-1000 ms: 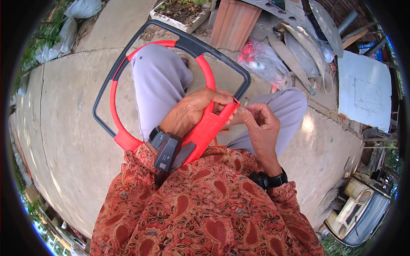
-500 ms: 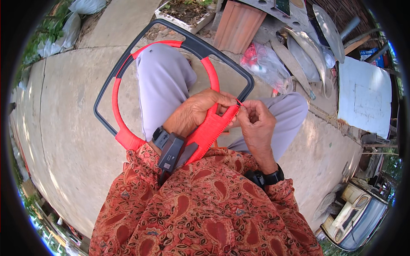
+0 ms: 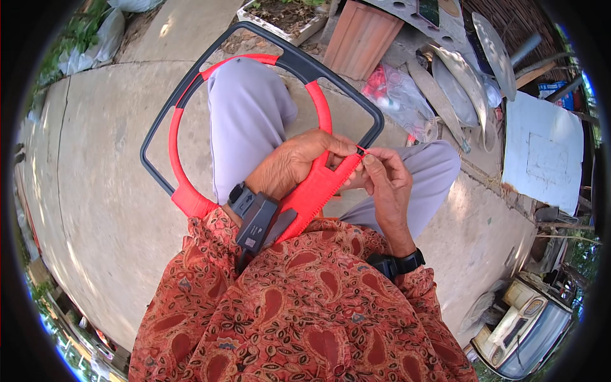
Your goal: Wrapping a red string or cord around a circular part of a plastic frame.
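A dark grey frame with rounded corners (image 3: 364, 109) rests tilted across my lap, with one knee showing through it. Red strip is wrapped tightly round its inner ring (image 3: 173, 149) and lower parts, forming a broad ribbed red section (image 3: 312, 197) in front of my body. My left hand (image 3: 298, 159) reaches over this section from the left, its fingers closed on the frame's right side. Against it, my right hand (image 3: 389, 184) pinches at the upper end of the wrapping, where red meets bare dark bar. Its fingertips hide most of the strip's end.
Grey-trousered knees (image 3: 245, 114) lie under the frame, above a concrete floor (image 3: 102, 191). To the right are a clear plastic bag (image 3: 404, 95), curved grey pieces (image 3: 455, 89), a pale board (image 3: 541, 153) and a toy-like vehicle body (image 3: 525, 328). A white planter (image 3: 299, 32) stands at the far side.
My right hand has turned slightly and its fingers have shifted up along the wrapping's end. The left hand keeps its grip. The whole view has moved a little.
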